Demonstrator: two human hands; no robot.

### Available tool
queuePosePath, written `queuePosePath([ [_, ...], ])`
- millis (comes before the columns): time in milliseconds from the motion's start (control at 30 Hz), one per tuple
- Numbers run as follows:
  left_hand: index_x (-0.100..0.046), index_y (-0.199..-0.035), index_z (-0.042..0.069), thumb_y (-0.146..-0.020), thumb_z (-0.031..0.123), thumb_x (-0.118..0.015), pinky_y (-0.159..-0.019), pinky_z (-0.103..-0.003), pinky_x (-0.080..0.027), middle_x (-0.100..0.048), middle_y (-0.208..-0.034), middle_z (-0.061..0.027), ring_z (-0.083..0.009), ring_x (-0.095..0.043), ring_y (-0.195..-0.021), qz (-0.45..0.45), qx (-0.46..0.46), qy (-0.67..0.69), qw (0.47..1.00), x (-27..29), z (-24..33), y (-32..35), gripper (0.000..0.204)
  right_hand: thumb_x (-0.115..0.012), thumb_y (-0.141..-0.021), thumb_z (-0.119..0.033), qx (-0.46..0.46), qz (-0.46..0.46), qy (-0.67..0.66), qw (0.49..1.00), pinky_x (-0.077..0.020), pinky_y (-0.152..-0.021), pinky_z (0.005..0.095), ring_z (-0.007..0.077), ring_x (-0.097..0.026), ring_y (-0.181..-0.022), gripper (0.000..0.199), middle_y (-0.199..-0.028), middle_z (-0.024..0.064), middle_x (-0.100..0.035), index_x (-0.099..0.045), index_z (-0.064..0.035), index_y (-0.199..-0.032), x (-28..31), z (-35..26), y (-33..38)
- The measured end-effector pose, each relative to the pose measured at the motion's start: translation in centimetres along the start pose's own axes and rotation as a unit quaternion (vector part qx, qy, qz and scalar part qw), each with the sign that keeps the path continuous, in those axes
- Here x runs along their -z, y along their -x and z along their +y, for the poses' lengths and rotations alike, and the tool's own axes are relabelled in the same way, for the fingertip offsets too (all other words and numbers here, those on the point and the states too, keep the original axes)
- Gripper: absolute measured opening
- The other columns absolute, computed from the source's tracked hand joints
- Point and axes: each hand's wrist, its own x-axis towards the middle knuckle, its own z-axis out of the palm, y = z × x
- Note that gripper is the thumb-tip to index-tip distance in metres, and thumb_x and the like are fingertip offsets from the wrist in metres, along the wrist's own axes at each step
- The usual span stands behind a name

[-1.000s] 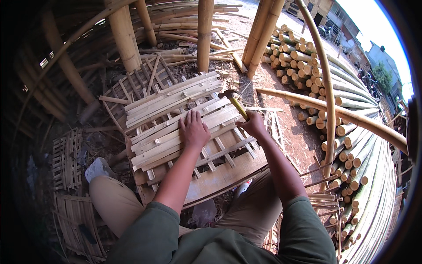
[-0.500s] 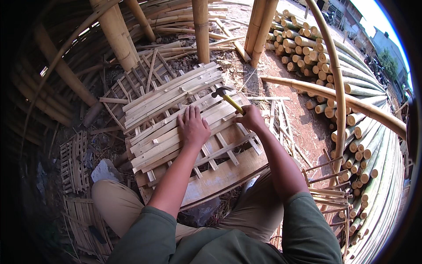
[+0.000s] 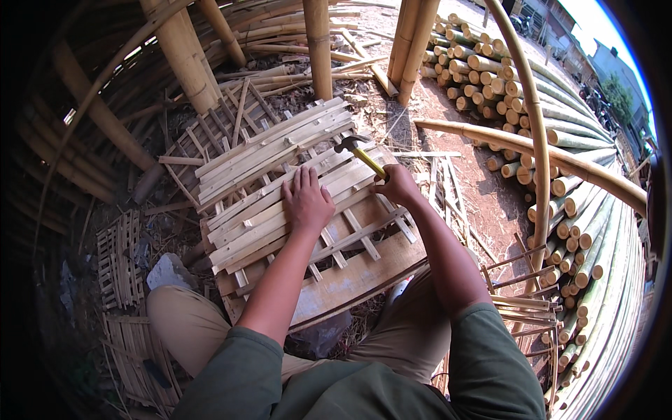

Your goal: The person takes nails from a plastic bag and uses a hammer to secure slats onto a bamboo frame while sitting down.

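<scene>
Bamboo slat panel (image 3: pixel 280 182) on wooden board (image 3: pixel 350 276), dirt-floored bamboo yard

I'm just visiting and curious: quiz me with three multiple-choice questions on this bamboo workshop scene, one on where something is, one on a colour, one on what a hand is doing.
1. Where does the pile of cut bamboo poles lie?
A. on the person's right
B. on the person's left
C. on the person's lap

2. What colour is the handle of the hammer?
A. blue
B. yellow
C. white

3. What is the left hand doing?
A. gripping the hammer
B. raised in the air
C. lying flat, fingers spread, on the slat panel

Answers:
1 A: the round pole ends are stacked along the picture's right side.
2 B: the shaft held in the right hand is bright yellow.
3 C: the palm presses down on the pale bamboo slats.
</scene>
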Motion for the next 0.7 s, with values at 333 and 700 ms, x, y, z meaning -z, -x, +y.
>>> queuePosePath([
  [333, -0.048, -0.139, 0.004, -0.092, 0.026, -0.047, -0.116, -0.053, -0.020, -0.044, -0.148, -0.0126, -0.0256, -0.037, -0.140, 0.004, 0.004, -0.006, 1.000, -0.21, -0.05, -0.06, 0.051, -0.085, -0.070, -0.025, 0.016, 0.011, 0.025, 1.000, -0.0518, -0.071, 0.0408, 0.0302, -0.067, -0.077, 0.034, -0.082, 0.0163, -0.069, -0.070, -0.0052, -0.094, -0.04, -0.37, 0.43],
  [700, -0.047, -0.140, 0.005, -0.093, 0.026, -0.048, -0.117, -0.052, -0.020, -0.043, -0.148, -0.0124, -0.0248, -0.036, -0.141, -0.005, 0.004, -0.009, 1.000, -0.09, 0.07, -0.15, 0.052, -0.082, -0.070, -0.020, 0.049, 0.021, 0.053, 0.997, -0.0518, -0.074, 0.0439, 0.0354, -0.067, -0.084, 0.032, -0.088, 0.0176, -0.069, -0.069, -0.0051, -0.096, 0.24, -0.38, 0.58],
])
